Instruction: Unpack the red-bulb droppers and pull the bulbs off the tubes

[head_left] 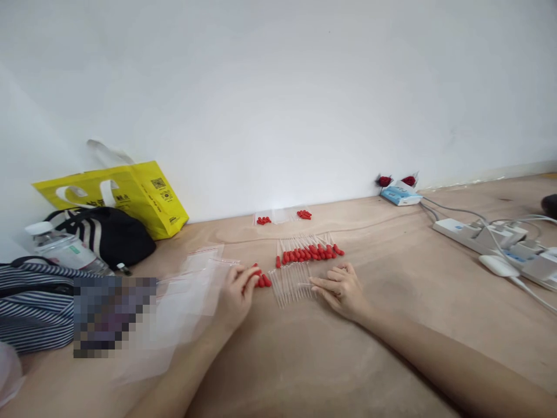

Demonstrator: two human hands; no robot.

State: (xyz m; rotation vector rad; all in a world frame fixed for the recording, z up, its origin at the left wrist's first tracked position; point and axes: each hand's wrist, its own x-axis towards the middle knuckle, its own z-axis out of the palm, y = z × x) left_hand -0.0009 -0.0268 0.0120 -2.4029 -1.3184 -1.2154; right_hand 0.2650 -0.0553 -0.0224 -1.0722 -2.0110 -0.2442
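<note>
My left hand (237,291) is closed at a small pile of red rubber bulbs (264,281), its fingertips pinching one of them. In my right hand (343,290), thumb and fingers pinch one end of a thin clear dropper tube (304,284), which points left. Several bare clear tubes (287,287) lie side by side between the hands. Just beyond them is a row of droppers with red bulbs (311,252), their clear stems pointing to the wall.
Clear zip bags (187,302) lie under and left of my left forearm. Further bagged red bulbs (304,215) rest near the wall. A yellow bag (161,200), black pouch (117,235) and bottle (72,249) stand left. A power strip (470,235) and tissue pack (400,193) are right.
</note>
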